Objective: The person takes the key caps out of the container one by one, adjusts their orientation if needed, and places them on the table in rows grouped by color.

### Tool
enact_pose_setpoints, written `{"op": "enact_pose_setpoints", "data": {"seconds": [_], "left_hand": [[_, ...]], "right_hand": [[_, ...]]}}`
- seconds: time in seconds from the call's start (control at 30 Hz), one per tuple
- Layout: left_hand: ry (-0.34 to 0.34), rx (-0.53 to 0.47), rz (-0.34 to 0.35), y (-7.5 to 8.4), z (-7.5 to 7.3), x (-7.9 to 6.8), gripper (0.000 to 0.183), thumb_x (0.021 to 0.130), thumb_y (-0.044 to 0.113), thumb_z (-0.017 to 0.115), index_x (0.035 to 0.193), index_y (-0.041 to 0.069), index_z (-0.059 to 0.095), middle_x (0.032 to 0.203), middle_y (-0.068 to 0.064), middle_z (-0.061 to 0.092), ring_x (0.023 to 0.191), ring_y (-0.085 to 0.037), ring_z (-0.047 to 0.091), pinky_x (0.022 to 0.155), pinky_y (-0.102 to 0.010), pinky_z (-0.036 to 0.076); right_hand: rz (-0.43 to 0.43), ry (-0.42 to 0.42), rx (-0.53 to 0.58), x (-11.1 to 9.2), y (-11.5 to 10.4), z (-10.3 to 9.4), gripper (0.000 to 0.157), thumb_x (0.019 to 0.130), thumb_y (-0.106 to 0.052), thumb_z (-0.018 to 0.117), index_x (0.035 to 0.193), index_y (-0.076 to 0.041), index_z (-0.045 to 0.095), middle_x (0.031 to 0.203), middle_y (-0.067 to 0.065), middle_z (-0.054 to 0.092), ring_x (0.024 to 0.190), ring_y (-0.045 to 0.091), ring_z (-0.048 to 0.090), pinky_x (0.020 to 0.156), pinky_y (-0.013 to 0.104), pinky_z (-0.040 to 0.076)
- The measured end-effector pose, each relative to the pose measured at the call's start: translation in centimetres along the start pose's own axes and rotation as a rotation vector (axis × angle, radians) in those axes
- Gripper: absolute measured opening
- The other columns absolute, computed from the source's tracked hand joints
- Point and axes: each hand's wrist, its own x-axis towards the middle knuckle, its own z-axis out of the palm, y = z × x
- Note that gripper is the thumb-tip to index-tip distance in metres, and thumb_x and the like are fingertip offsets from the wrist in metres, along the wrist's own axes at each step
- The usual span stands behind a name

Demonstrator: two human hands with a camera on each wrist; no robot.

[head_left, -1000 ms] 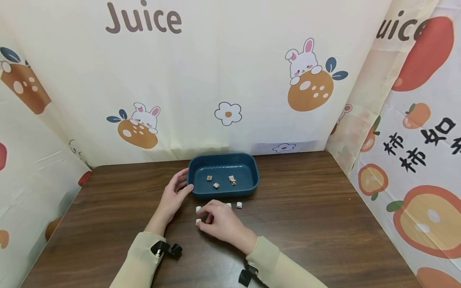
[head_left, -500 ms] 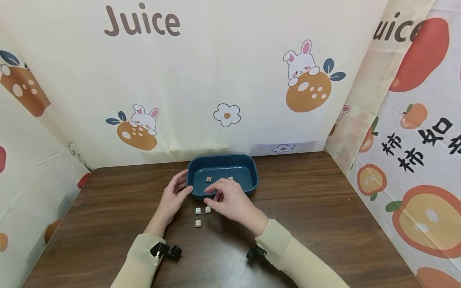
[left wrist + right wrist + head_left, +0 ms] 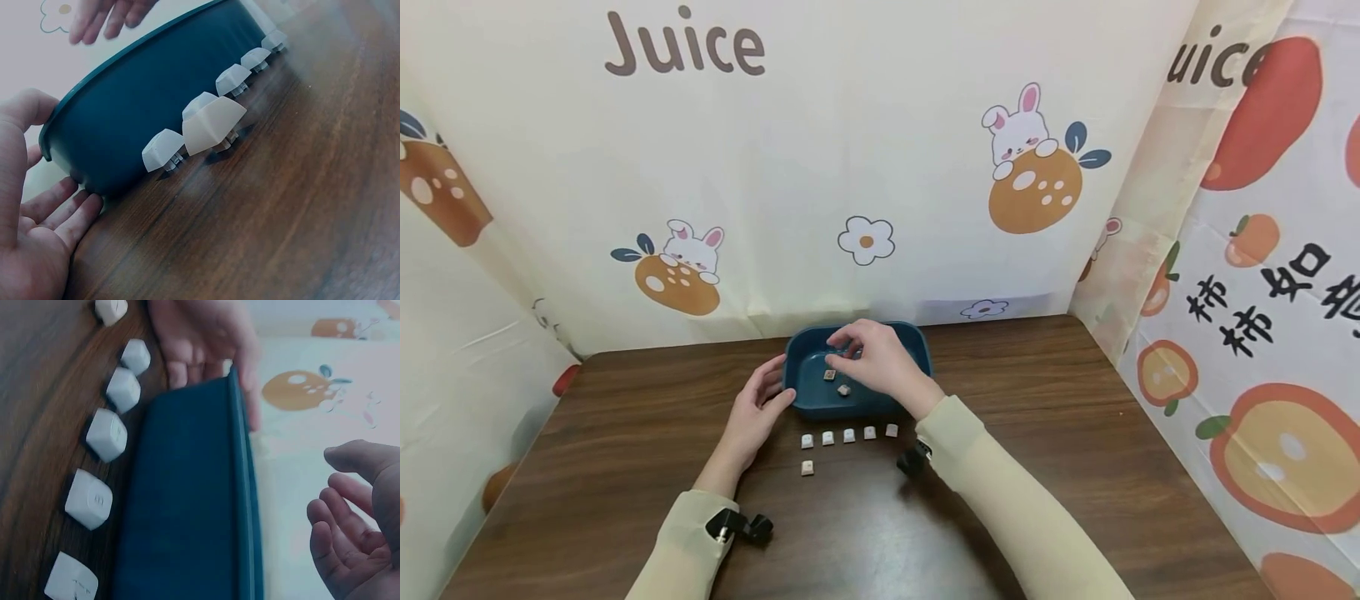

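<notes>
A dark blue tray [image 3: 850,409] stands against the back of the table, and my left hand [image 3: 757,412] holds its left end, thumb at the front corner. Over the tray hovers my right hand [image 3: 876,358], fingers loosely bent; the right wrist view shows this hand [image 3: 353,531] with nothing between thumb and fingers. Inside the tray lie a keycap [image 3: 830,375] on its back and another keycap [image 3: 844,390] nearer the front; my right hand covers the tray's right part. White keycaps [image 3: 849,435] form a row before the tray, with one beige keycap [image 3: 807,467] in front of the row's left end.
The brown wooden table [image 3: 1037,467] reaches out on both sides of the tray. A printed curtain [image 3: 790,167] hangs right behind it. Each sleeve carries a black wrist camera, such as the left camera [image 3: 748,528].
My right hand has let go of the beige keycap on the table and moved up and back, over the tray. My left hand stays at the tray's left end.
</notes>
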Motion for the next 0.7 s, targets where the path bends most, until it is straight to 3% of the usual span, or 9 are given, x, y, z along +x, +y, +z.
{"op": "enact_pose_setpoints", "data": {"seconds": [0.4,0.7], "left_hand": [[-0.009,0.004,-0.018,-0.2,-0.1,0.0,0.06,0.111,0.017,0.066,0.167,0.022,0.044,0.159,-0.02,0.054,0.145,-0.037,0.052,0.105,-0.014,0.042],[-0.003,-0.006,0.005,-0.3,-0.1,0.0,0.061,0.111,0.015,0.067,0.167,0.019,0.044,0.157,-0.022,0.055,0.143,-0.039,0.053,0.104,-0.013,0.043]], "right_hand": [[0.08,-0.091,-0.011,3.1,2.9,1.5,0.034,0.101,-0.026,0.082,0.129,-0.008,0.077,0.121,0.006,0.073,0.111,0.022,0.07,0.1,0.041,0.058],[0.135,-0.15,-0.022,3.2,4.9,3.7,0.048,0.099,-0.034,0.084,0.139,-0.009,0.073,0.134,0.008,0.073,0.123,0.024,0.068,0.108,0.042,0.055]]}}
